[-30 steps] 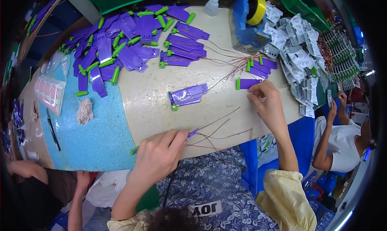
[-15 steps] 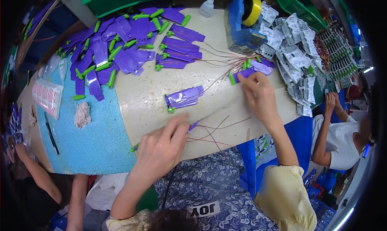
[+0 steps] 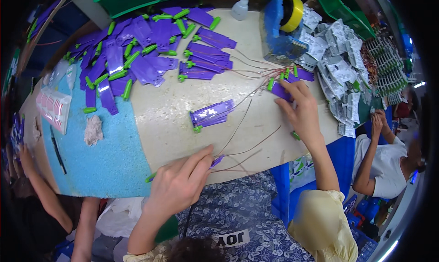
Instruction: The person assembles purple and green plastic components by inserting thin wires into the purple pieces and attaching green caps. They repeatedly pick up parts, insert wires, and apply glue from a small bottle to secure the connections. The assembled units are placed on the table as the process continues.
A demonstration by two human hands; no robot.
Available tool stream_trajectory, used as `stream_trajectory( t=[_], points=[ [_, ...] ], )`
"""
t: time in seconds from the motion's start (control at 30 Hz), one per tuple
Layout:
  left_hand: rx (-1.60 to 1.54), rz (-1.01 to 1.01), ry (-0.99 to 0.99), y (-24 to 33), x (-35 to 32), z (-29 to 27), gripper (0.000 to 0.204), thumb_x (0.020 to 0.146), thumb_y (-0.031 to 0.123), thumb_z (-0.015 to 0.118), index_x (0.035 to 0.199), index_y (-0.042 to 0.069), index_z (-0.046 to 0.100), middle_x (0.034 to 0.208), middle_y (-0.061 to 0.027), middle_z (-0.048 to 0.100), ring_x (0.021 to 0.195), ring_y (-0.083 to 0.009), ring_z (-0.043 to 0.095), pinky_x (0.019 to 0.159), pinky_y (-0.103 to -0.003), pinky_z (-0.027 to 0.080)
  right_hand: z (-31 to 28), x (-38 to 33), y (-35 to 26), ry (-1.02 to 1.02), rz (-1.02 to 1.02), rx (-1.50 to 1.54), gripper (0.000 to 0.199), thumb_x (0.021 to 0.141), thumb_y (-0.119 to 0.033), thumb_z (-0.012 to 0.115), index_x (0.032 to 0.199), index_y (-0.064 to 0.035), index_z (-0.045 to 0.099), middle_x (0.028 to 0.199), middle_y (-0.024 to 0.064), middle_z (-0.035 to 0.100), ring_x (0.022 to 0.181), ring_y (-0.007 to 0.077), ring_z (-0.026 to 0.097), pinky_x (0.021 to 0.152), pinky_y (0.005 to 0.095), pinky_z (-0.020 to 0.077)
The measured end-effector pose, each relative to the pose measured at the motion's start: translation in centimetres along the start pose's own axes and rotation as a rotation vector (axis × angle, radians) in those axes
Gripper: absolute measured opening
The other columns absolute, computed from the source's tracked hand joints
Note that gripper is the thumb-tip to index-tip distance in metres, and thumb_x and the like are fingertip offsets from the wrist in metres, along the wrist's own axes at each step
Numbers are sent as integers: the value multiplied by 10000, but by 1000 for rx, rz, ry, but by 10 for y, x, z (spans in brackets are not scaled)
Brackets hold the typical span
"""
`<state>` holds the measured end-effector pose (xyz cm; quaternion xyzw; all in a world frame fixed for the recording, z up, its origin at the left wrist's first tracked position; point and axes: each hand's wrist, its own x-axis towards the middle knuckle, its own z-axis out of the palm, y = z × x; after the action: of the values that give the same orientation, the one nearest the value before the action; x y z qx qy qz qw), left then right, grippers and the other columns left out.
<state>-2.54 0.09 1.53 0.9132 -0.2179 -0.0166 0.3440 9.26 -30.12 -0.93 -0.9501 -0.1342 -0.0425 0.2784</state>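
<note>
- Left hand (image 3: 177, 182), near side of the table (image 3: 160, 102): fingers closed around a purple part (image 3: 216, 162), its green end poking out left — gripped low, seemingly so its thin wires (image 3: 247, 151) fan out free to the right.
- Right hand (image 3: 302, 111), farther right: thumb and fingertips at a green-ended purple piece (image 3: 280, 91); whether they pinch it or only touch, I cannot tell.
- Between and beyond the hands, a lone wired purple piece (image 3: 212, 114) lies flat, apart, perhaps to keep wires untangled.
- Far left, a heap of purple pieces (image 3: 132, 47); far right, grey parts (image 3: 338, 56) — apparently sorted by kind.
</note>
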Motion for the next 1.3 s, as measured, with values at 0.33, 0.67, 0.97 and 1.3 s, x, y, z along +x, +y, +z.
stream_trajectory(
  t=[0.33, 0.67, 0.97, 1.3],
  points=[
    [-26, -13, -121, -5, 5, 1, 232, 861, 77, 691, 1078, 37, 620, 920, -117, 697, 686, -299, 682, 599, -402, 529, -10, -1, -57, 25, -17, 333, 126, 759, 12, 782, 870, 7, 724, 811, 111, 718, 740, 234, 650, 683, 330, 504],
    [71, -51, -1, -14, -18, -1, 221, 852, 87, 688, 1053, 40, 610, 1156, -86, 676, 697, -268, 696, 610, -366, 551, 25, 30, -106, -137, -55, 522, 180, 860, 17, 725, 1040, 9, 730, 865, 83, 737, 778, 128, 686, 711, 257, 526],
    [149, -110, 10, -18, 0, 2, 177, 856, 66, 640, 1010, 10, 573, 1392, -107, 602, 692, -249, 700, 581, -378, 555, 95, 30, -95, -47, -373, 422, 177, 788, 46, 734, 961, 10, 718, 841, 118, 670, 733, 275, 644, 660, 363, 516],
    [94, -53, -47, -32, 4, -5, 242, 852, 55, 614, 1085, 10, 568, 1372, -182, 597, 700, -302, 699, 568, -408, 556, 53, 20, -115, -135, -440, 237, 543, 785, 7, 752, 1303, -56, 605, 963, 141, 652, 875, 266, 625, 795, 375, 504]
  ],
)
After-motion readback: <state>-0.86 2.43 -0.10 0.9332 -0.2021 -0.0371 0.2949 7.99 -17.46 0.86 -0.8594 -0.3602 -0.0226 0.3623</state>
